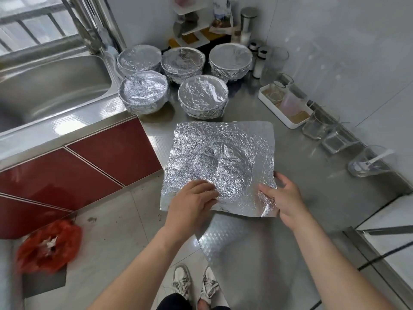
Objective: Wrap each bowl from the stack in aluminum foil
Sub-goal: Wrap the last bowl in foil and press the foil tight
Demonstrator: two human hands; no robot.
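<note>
A crinkled square sheet of aluminum foil (pixel 223 157) lies on the steel counter (pixel 312 198), domed in the middle over a round shape that stays hidden beneath it. My left hand (pixel 192 204) presses its fingers on the sheet's near left part. My right hand (pixel 283 195) pinches the sheet's near right corner, which curls upward. Behind the sheet stand several foil-wrapped bowls, among them one at front left (pixel 144 92), one at front right (pixel 203 96) and one at back right (pixel 230 61). No unwrapped stack shows.
A steel sink (pixel 51 86) with a tap lies at left. A white tray (pixel 283 106) with cups and several glass cups (pixel 312 126) line the right wall. Spice jars and a rack stand at the back. A red bag (pixel 49 247) lies on the floor.
</note>
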